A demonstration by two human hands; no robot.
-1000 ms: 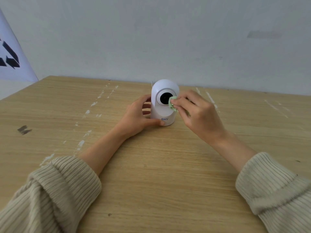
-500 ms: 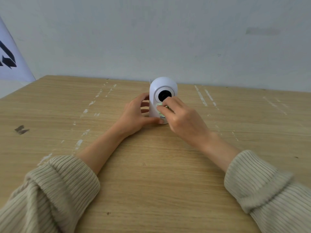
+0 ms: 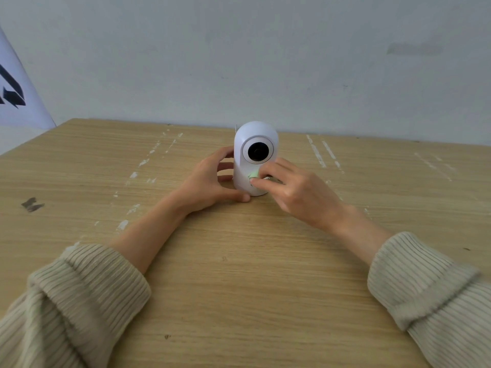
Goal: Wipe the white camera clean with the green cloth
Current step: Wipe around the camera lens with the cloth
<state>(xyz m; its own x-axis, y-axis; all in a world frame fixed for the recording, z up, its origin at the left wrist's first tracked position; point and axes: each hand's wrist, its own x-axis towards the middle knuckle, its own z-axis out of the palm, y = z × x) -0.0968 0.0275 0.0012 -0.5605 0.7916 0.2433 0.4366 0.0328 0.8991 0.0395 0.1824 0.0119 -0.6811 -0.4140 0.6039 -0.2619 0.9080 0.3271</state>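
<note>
L hand (image 3: pixel 210 181) gripped white camera (image 3: pixel 255 155) base, upright on counter (image 3: pixel 239 274); R hand (image 3: pixel 297 192) pinched green cloth (image 3: pixel 253 174) vs. lower front.

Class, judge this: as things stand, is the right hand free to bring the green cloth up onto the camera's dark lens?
Probably yes. The right hand presses the green cloth on the white camera body just below the dark lens, which is uncovered; the left hand grips only the side and base.
</note>
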